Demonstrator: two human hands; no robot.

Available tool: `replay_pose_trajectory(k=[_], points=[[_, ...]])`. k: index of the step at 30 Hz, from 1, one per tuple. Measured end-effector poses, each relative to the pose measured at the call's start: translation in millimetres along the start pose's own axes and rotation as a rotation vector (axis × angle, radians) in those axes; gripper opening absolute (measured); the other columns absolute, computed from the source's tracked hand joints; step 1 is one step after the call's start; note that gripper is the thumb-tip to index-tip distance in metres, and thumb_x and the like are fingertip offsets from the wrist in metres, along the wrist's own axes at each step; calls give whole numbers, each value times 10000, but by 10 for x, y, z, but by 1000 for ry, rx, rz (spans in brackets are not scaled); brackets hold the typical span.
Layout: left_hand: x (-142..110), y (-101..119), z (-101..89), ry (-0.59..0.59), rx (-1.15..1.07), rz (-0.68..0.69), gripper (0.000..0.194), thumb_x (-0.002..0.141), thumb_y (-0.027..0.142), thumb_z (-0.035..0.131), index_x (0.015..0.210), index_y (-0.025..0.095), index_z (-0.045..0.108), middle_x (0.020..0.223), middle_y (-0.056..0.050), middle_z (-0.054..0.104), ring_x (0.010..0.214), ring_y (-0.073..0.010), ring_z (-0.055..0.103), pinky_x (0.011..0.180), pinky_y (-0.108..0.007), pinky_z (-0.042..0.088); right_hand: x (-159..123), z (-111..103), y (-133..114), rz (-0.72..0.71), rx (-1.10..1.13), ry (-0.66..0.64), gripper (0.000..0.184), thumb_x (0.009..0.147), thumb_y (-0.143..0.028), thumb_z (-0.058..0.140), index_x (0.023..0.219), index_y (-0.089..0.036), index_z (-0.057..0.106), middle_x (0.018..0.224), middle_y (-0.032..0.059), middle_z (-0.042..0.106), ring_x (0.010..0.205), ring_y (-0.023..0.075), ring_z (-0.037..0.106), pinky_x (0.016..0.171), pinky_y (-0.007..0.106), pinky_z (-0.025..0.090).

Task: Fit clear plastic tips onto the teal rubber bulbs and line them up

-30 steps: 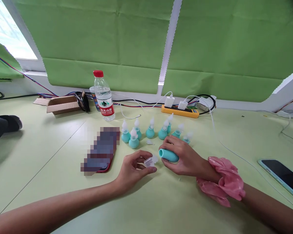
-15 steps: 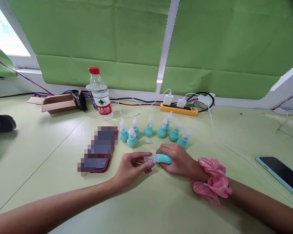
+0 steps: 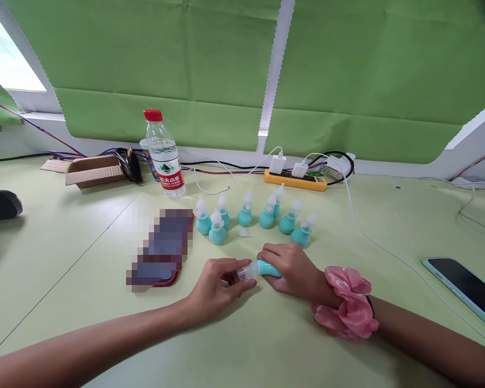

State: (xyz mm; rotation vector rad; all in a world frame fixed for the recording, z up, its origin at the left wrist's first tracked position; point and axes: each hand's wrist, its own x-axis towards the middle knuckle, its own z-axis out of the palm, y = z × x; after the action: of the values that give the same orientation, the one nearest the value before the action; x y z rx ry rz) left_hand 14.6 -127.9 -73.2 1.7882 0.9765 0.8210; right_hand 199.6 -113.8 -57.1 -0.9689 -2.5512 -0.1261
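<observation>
A teal rubber-bulb nasal aspirator (image 3: 269, 268) lies sideways between my two hands, its teal end pointing right. My right hand (image 3: 291, 268) wraps round the bulb, hiding part of it. At the other end, my left hand (image 3: 221, 281) pinches the clear collar (image 3: 248, 270) between thumb and fingers. Collar and bulb touch; whether they are fully joined I cannot tell. Behind the hands, several more teal aspirators (image 3: 245, 216) stand with frosted tips upward, the rightmost one (image 3: 301, 236) leaning. A small loose clear piece (image 3: 244, 233) rests on the table before them.
Left of my hands lies a red-cased phone (image 3: 167, 280), partly pixelated. A water bottle (image 3: 165, 161), a cardboard box (image 3: 95, 172) and a yellow power strip (image 3: 295, 180) line the back. A white cable (image 3: 382, 248) runs past another phone (image 3: 461, 285) at right.
The bulb and my right hand have tilted slightly, with the hand a little lower. My left fingers have shifted on the clear collar. The view has moved slightly.
</observation>
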Motion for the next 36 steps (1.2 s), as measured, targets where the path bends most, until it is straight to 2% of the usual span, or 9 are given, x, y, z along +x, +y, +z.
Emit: replay_pose_trajectory(k=[7,10,13,21,26,29,31,34,36], points=[[-52,-27,4,0,464,327,300,806,277,458,1014,90,569,642,-56,528,523,-103,447,480,-205,363,7,-2,-61,188,355,-146,73,610,-95,508,606,-164,530,556,-10,550,502,100,473,477,207,314],[-68,-30,19,13,612,438,292,828,226,411,1068,91,508,668,-63,536,533,-111,464,480,-205,369,22,-34,-58,258,472,-244,23,627,-152,539,604,-155,538,524,-31,514,475,79,432,454,194,298],[-77,16,17,27,769,599,256,843,172,359,1032,57,489,661,-65,530,530,-129,461,470,-226,375,38,-74,-47,361,622,-378,117,619,-250,589,619,-138,556,530,-43,469,501,69,404,446,173,296],[-15,168,-66,-161,1029,826,207,849,109,324,888,39,515,614,-42,488,511,-136,426,445,-247,355,82,-103,60,454,1012,-724,241,595,-288,638,797,-159,623,565,-51,467,479,49,394,433,158,325],[49,220,-171,-203,881,827,239,849,192,366,939,45,530,614,-41,499,495,-125,432,445,-246,366,105,-92,98,513,1197,-858,303,623,-394,636,794,-148,589,511,-60,432,394,35,371,354,149,288],[98,292,-249,-264,558,740,399,813,394,407,1037,78,504,811,-94,546,682,-155,523,592,-263,449,115,-127,74,364,1190,-866,244,590,-351,670,688,-146,582,535,-53,467,436,41,403,400,152,328],[146,309,-257,-262,458,617,417,844,383,332,1145,113,437,1041,-126,507,937,-184,502,783,-297,439,122,-167,71,229,1172,-907,209,582,-313,679,677,-147,595,588,-38,520,510,58,446,476,158,372],[245,235,-163,-186,628,433,378,876,245,265,1237,165,346,1287,-119,336,1175,-202,327,943,-360,332,122,-209,112,109,1177,-1014,220,603,-298,668,744,-136,620,654,-17,567,561,72,466,527,164,392],[317,146,-58,-171,820,398,414,841,202,321,1248,130,330,1347,-150,222,1228,-276,212,954,-434,293,112,-206,160,101,1185,-1048,250,601,-298,673,775,-125,625,643,-17,562,541,69,457,512,164,392]])
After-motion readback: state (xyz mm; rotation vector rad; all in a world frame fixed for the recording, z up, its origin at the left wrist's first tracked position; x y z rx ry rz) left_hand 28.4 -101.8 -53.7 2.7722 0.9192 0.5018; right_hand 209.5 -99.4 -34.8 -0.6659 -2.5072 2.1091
